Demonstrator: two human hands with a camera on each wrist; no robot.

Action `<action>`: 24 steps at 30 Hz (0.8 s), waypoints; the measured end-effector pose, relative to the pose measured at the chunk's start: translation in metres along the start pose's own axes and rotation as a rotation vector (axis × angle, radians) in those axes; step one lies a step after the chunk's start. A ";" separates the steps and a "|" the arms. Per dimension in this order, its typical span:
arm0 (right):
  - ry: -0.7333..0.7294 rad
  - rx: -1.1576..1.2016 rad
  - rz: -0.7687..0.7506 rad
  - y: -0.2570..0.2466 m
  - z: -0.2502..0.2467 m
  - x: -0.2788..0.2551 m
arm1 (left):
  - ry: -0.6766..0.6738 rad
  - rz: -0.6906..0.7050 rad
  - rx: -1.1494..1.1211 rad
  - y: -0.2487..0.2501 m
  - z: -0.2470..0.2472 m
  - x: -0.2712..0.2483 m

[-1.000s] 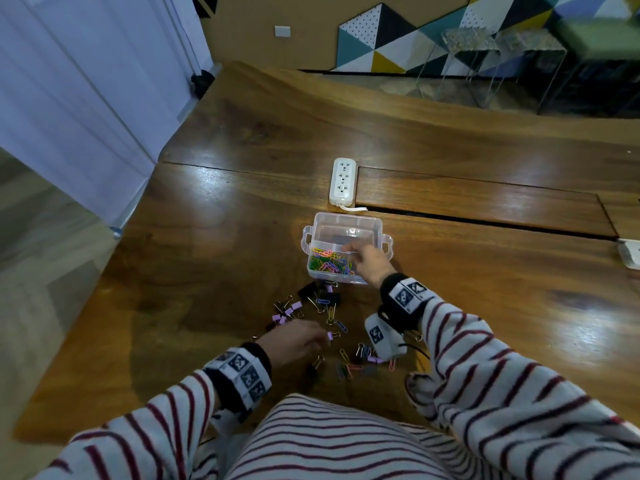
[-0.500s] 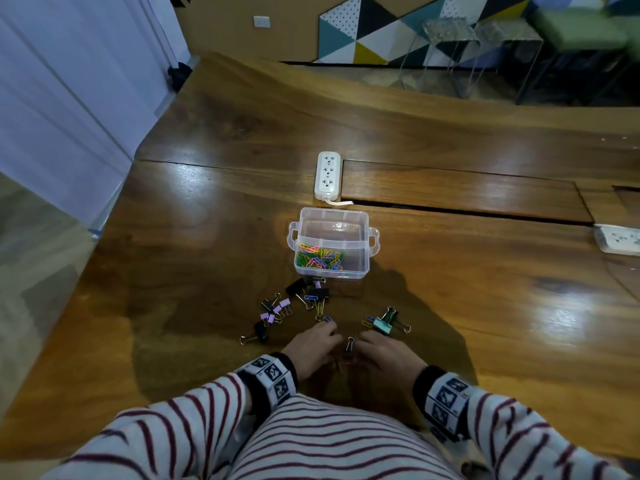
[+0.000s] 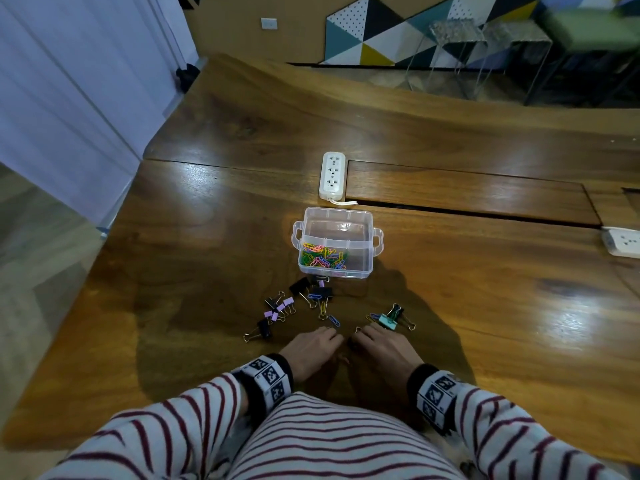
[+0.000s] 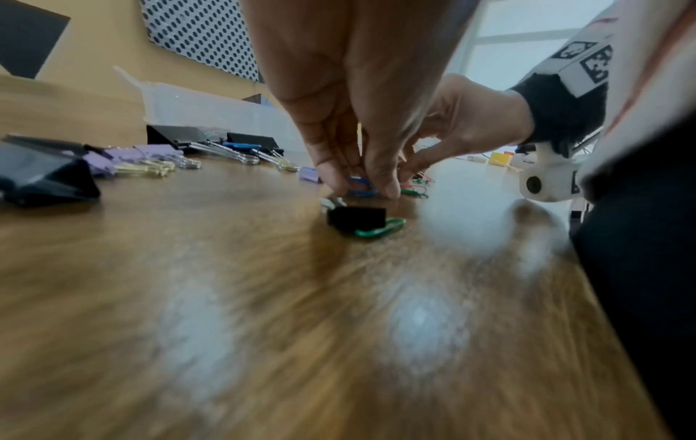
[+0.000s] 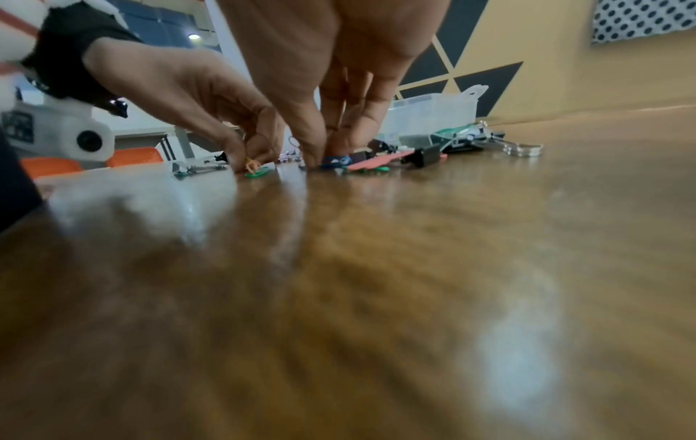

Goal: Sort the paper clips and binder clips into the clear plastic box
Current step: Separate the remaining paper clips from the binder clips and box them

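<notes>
The clear plastic box (image 3: 363, 268) stands open mid-table with coloured paper clips (image 3: 323, 256) in its near compartment. In front of it lie loose black binder clips (image 3: 300, 285), purple binder clips (image 3: 287, 302) and a teal binder clip (image 3: 387, 320). Both hands are low at the near edge, fingertips almost meeting. My left hand (image 4: 361, 187) pinches a small paper clip (image 4: 357, 182) against the wood, just beyond a black binder clip (image 4: 356, 218) and a green paper clip (image 4: 380, 230). My right hand (image 5: 327, 159) has thumb and fingers curled down onto a blue paper clip (image 5: 335, 160).
A white power strip (image 3: 333, 174) lies just behind the box, and another (image 3: 621, 242) sits at the right edge. A seam (image 3: 467, 211) crosses the wooden table (image 3: 207, 271). My striped sleeves and torso cover the near edge.
A second ago my right hand was at the box; it has come back to the near edge beside my left hand. Over the last half second both hands barely moved.
</notes>
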State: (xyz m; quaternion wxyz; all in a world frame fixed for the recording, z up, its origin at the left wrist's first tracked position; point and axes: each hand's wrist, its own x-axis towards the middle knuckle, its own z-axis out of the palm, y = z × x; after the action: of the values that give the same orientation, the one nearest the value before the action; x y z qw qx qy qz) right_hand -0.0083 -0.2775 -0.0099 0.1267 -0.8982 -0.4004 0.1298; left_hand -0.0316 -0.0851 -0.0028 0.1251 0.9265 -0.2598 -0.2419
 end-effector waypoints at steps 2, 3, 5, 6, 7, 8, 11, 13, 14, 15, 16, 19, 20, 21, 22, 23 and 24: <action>-0.002 0.048 0.054 0.000 -0.002 0.002 | -0.026 -0.031 -0.035 0.000 -0.002 0.003; 0.019 0.105 0.091 0.001 -0.002 0.003 | -0.028 -0.047 -0.064 -0.001 -0.003 0.004; 0.100 0.270 0.180 0.006 -0.006 0.005 | 0.011 -0.107 -0.214 -0.009 -0.008 0.003; 0.099 0.379 0.241 0.009 -0.008 0.005 | 0.064 -0.152 -0.342 -0.015 -0.012 0.002; 0.060 0.502 0.307 0.013 -0.012 0.005 | 0.129 -0.210 -0.498 -0.021 -0.017 -0.002; -0.009 0.622 0.367 0.016 -0.015 0.004 | 0.186 -0.273 -0.662 -0.028 -0.023 -0.005; -0.203 0.840 0.484 0.025 -0.018 0.004 | 0.254 -0.391 -1.014 -0.049 -0.040 -0.020; -0.278 0.938 0.494 0.027 -0.019 0.005 | 0.247 -0.433 -1.078 -0.058 -0.046 -0.027; -0.311 0.964 0.477 0.026 -0.020 0.007 | 0.249 -0.449 -1.101 -0.061 -0.048 -0.029; -0.341 0.959 0.455 0.022 -0.022 0.010 | 0.255 -0.461 -1.123 -0.063 -0.049 -0.030; -0.358 0.918 0.435 0.017 -0.024 0.014 | 0.262 -0.469 -1.147 -0.065 -0.050 -0.031; -0.377 0.649 0.357 0.001 -0.023 0.029 | 0.280 -0.461 -1.173 -0.066 -0.053 -0.027; -0.407 0.519 0.321 -0.005 -0.022 0.032 | 0.287 -0.448 -1.171 -0.065 -0.054 -0.024; -0.438 0.381 0.282 -0.012 -0.019 0.034 | 0.295 -0.437 -1.164 -0.065 -0.056 -0.021; -0.452 0.265 0.246 -0.019 -0.016 0.034 | 0.305 -0.434 -1.153 -0.064 -0.059 -0.017; -0.444 0.193 0.222 -0.025 -0.012 0.033 | 0.317 -0.432 -1.136 -0.064 -0.062 -0.012; -0.426 0.160 0.203 -0.030 -0.008 0.031 | 0.333 -0.431 -1.113 -0.063 -0.067 -0.007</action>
State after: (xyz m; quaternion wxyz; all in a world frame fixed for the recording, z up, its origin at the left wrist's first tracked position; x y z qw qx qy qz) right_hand -0.0062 -0.2354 0.0040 0.0963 -0.8733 -0.3143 0.3596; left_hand 0.0240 -0.0217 0.0349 0.5768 0.7793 0.1212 -0.2129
